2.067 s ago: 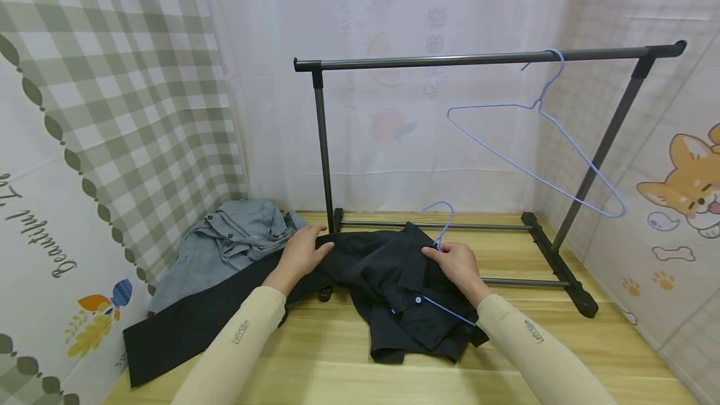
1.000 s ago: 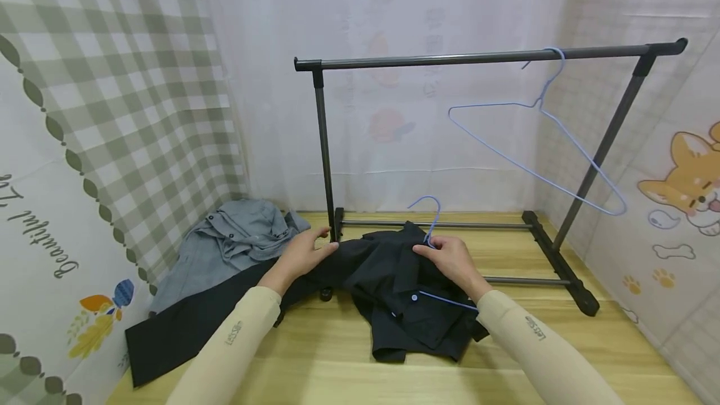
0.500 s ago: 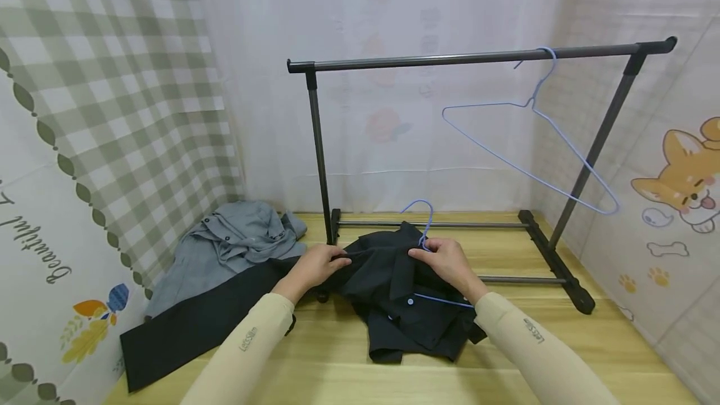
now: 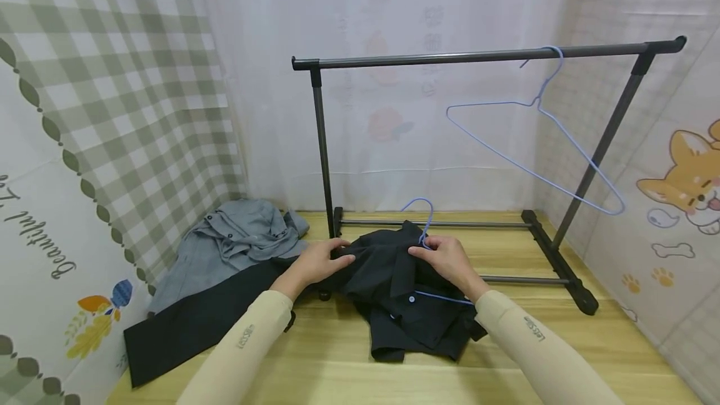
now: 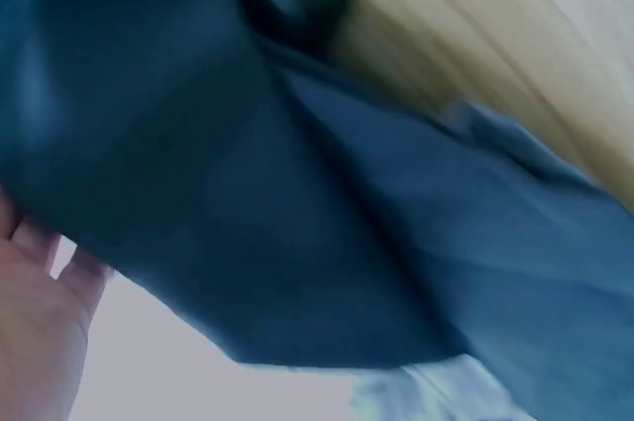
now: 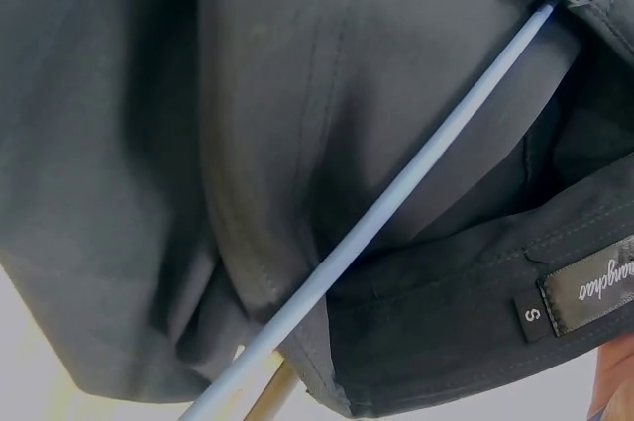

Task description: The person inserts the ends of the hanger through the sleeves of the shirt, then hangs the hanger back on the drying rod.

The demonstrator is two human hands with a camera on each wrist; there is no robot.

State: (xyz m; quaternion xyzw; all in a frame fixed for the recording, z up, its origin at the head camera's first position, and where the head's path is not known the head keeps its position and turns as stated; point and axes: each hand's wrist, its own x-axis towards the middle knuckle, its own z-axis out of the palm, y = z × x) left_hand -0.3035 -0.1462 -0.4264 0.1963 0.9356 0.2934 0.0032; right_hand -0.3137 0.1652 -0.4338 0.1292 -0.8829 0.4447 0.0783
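Observation:
A black shirt [image 4: 388, 280] lies bunched at the middle of the wooden surface, one sleeve [image 4: 219, 305] stretched out to the left. Inside it is a blue wire hanger [image 4: 441, 297], its hook standing up out of the collar; much of the wire is hidden by cloth. My left hand [image 4: 315, 264] pinches the shirt near the shoulder, and in the left wrist view fingers [image 5: 40, 243] reach behind the cloth. At the base of the hook my right hand [image 4: 450, 262] pinches the hanger. The right wrist view has the bar crossing the shirt near the collar label [image 6: 594, 287].
A black clothes rack [image 4: 427, 59] stands behind the shirt. A second blue hanger [image 4: 537, 102] hangs bare towards the right of its rail. A crumpled grey-blue garment [image 4: 236, 236] lies at the left, against a checked curtain [image 4: 152, 80].
The hanger's hook and my right hand have shifted left. My left hand has moved right along the shirt, nearer the collar. The outstretched sleeve lies almost as before.

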